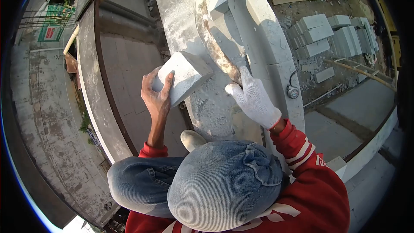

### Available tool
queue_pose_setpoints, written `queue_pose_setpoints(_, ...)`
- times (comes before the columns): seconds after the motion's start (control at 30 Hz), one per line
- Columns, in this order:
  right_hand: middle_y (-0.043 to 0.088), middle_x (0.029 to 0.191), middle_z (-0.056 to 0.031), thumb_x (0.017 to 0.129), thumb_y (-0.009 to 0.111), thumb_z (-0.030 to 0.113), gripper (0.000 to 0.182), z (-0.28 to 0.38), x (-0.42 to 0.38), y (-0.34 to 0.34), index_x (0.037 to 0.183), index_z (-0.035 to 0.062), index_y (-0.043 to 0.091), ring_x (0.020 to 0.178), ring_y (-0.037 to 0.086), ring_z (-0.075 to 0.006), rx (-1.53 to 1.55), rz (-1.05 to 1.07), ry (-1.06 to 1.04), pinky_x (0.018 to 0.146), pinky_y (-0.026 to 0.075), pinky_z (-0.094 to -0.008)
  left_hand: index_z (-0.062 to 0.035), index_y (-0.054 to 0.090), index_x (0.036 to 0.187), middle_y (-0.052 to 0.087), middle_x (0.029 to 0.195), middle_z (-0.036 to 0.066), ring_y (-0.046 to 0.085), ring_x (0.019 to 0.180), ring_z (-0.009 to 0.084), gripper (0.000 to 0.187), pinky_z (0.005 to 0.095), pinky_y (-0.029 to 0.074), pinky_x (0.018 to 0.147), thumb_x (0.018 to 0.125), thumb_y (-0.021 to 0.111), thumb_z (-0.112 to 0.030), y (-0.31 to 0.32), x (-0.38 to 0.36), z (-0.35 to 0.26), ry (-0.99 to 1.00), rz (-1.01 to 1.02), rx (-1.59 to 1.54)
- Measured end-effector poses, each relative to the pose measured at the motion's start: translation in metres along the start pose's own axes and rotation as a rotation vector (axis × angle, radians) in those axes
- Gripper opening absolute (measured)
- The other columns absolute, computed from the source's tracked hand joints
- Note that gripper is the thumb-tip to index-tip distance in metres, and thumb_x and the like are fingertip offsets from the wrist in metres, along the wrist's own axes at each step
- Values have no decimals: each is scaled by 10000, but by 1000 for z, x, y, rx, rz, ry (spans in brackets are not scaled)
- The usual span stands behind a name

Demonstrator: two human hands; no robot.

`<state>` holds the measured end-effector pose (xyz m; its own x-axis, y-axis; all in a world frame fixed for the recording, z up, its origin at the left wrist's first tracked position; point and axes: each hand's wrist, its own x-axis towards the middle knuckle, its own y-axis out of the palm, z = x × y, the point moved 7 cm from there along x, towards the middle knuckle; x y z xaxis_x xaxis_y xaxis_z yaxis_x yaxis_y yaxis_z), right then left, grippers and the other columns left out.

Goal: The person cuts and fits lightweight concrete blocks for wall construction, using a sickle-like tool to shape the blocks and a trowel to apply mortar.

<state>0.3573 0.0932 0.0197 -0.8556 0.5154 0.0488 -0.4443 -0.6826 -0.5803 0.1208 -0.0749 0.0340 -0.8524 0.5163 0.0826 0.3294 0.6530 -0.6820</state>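
Note:
My bare left hand (158, 88) grips a white concrete block (183, 75) by its left side, thumb on the top face and fingers round the edge. The block is tilted over the dusty ledge (211, 114). In a white knitted glove, my right hand (252, 97) is closed round the lower end of a long curved tool (211, 39), brown and smeared with white. Its wider end points away from me and overlaps another white block (217, 4) lying farther along the ledge. The tool's exact kind cannot be made out.
A raised block wall (278, 51) runs along the right, with a small round object on a dark strap (293, 91) on top. Stacked pale blocks (312, 32) stand on the lower ground beyond. Left of the ledge, the level drops to a grey floor (131, 77). My knees (226, 185) are bent close below.

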Motion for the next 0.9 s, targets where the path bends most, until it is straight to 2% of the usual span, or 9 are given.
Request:
queue_pose_setpoints(0.07, 693, 739, -209, 959, 692, 186, 452, 13, -6, -5, 1246, -118, 521, 620, 678, -386, -21, -97, -68, 556, 519, -462, -18, 755, 1145, 703, 996, 94, 645, 947, 210, 499, 379, 503, 892, 857, 848, -414, 0, -2, -1, -26, 13, 6)
queue_pose_setpoints(0.13, 681, 733, -212, 949, 704, 177, 493, 21, -7, -16, 1267, -142, 504, 654, 691, -393, 411, -215, 261, 572, 521, -470, -13, 754, 1142, 698, 992, 90, 641, 951, 209, 499, 378, 498, 898, 856, 849, -411, 0, 1, -4, 18, 4, -8)
queue_pose_setpoints(0.27, 646, 711, -250, 965, 677, 187, 533, -12, -12, 44, 1305, -166, 468, 715, 702, -425, -70, 97, 108, 580, 519, -452, -36, 764, 1108, 674, 984, 82, 657, 896, 206, 434, 368, 520, 815, 843, 866, -363, -1, -2, 0, 66, -18, -1)
queue_pose_setpoints(0.3, 645, 712, -253, 967, 678, 193, 461, -15, -3, 36, 1241, -138, 510, 699, 700, -416, 67, 211, 285, 582, 516, -444, -36, 764, 1107, 675, 987, 83, 656, 899, 206, 431, 367, 521, 814, 841, 868, -359, -1, 1, 0, 83, -15, 5)
queue_pose_setpoints(0.47, 650, 728, -258, 956, 697, 200, 432, 17, 5, 2, 1187, -123, 527, 682, 698, -401, 259, 57, 262, 577, 511, -446, -34, 764, 1101, 674, 985, 85, 653, 901, 204, 423, 364, 523, 813, 838, 873, -348, -2, -2, -3, 22, -20, 0)
queue_pose_setpoints(0.53, 666, 770, -263, 955, 699, 198, 438, 25, 10, -10, 1193, -127, 524, 679, 698, -393, 356, -81, 204, 566, 505, -440, -13, 758, 1137, 697, 1015, 90, 647, 969, 217, 500, 384, 498, 908, 849, 855, -410, 0, 0, -4, 7, 7, -15)
queue_pose_setpoints(0.67, 665, 757, -277, 949, 673, 161, 500, -19, 7, 45, 1276, -163, 479, 710, 703, -420, -75, 74, 67, 572, 508, -458, -14, 758, 1134, 697, 1015, 90, 648, 972, 215, 490, 384, 499, 911, 848, 858, -399, -1, -1, 1, -3, 11, -38)
queue_pose_setpoints(0.7, 666, 758, -267, 957, 667, 188, 553, -23, 15, 37, 1309, -180, 453, 721, 703, -417, 76, 246, 233, 582, 514, -450, -15, 758, 1133, 696, 1015, 89, 648, 965, 213, 485, 383, 501, 903, 848, 859, -394, -1, 1, 0, 41, 5, -19)
queue_pose_setpoints(0.9, 649, 745, -266, 947, 712, 213, 571, 27, 15, -1, 1296, -172, 477, 707, 694, -427, 251, -38, 199, 593, 517, -429, -35, 758, 1105, 666, 985, 78, 651, 901, 205, 442, 365, 519, 816, 832, 877, -362, 0, -1, -1, 6, -11, -39)
